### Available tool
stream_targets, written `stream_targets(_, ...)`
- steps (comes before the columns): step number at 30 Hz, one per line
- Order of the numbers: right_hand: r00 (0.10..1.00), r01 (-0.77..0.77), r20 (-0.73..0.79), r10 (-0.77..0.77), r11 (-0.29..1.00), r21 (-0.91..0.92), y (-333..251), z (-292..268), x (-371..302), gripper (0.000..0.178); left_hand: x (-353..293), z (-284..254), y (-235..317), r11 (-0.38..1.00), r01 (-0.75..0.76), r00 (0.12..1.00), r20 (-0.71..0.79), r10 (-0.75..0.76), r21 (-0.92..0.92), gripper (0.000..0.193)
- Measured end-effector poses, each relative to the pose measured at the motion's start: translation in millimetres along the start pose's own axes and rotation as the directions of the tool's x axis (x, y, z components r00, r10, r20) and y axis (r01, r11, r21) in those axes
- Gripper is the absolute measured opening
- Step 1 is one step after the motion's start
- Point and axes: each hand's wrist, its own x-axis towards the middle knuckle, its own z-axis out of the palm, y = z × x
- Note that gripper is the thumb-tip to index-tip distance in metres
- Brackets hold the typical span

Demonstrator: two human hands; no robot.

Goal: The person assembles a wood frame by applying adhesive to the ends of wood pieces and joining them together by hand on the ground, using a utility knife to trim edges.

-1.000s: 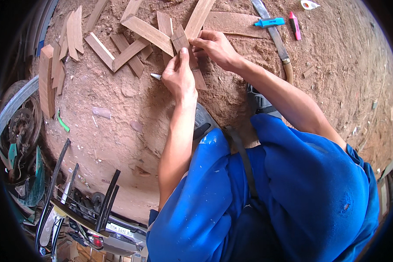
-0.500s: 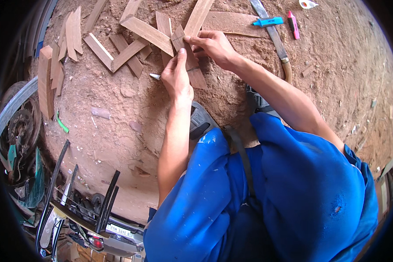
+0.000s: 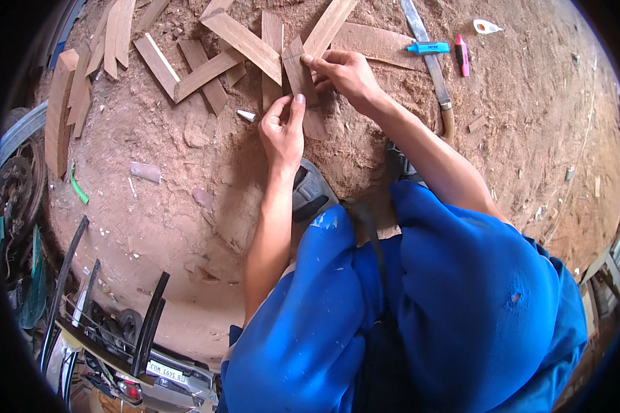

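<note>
Both hands worked one short wooden strip [image 3: 300,79] that lay on the sandy ground among other cut pieces, just above the person's knees. The right hand [image 3: 343,74] pinched the strip's upper end between thumb and fingertips, while the left hand [image 3: 282,131] had its fingers pressed together, fingertips touching the strip's lower part. A small white cone-shaped cap [image 3: 246,115] lay just left of the left hand. Up to the right, a turquoise marker [image 3: 428,48] bearing a dark printed label lay across a long blade with a wooden handle [image 3: 430,65], a pink marker [image 3: 461,55] stood beside it, and a small white glue bottle with an orange tip [image 3: 488,27] lay farther off. At the lower left, a white plate with dark characters [image 3: 167,372] sat on a vehicle, cut off by the frame's rim. Loose wooden strips [image 3: 186,62] spread to the upper left, some cropped. The blue trousers [image 3: 420,316] hid the ground beneath, and the strip's lower end disappeared behind the left hand.
</note>
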Motion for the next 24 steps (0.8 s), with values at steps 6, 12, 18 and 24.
stream_targets(6,0.998,0.011,0.063,-0.015,0.998,0.061,-1.3,-4.2,-13.2,0.043,-1.8,-8.5,-7.2,0.991,0.027,0.996,0.088,-0.015,-0.134,0.029)
stream_targets(12,0.977,0.053,0.213,0.018,0.945,-0.322,-6.5,-40.8,-44.9,0.047,-6.3,-11.8,-1.7,0.991,-0.016,0.958,0.282,0.054,-0.134,0.029)
stream_targets(18,0.914,0.220,0.385,0.130,0.639,-0.737,-32.3,-72.4,-70.2,0.041,-13.6,-17.7,1.4,0.966,0.038,0.988,0.152,0.002,-0.257,0.033)
stream_targets(24,0.868,0.285,0.059,-0.494,0.397,-0.872,-40.3,-97.9,-70.8,0.024,10.3,-32.3,7.0,0.981,-0.035,0.995,-0.101,0.016,-0.189,0.022)
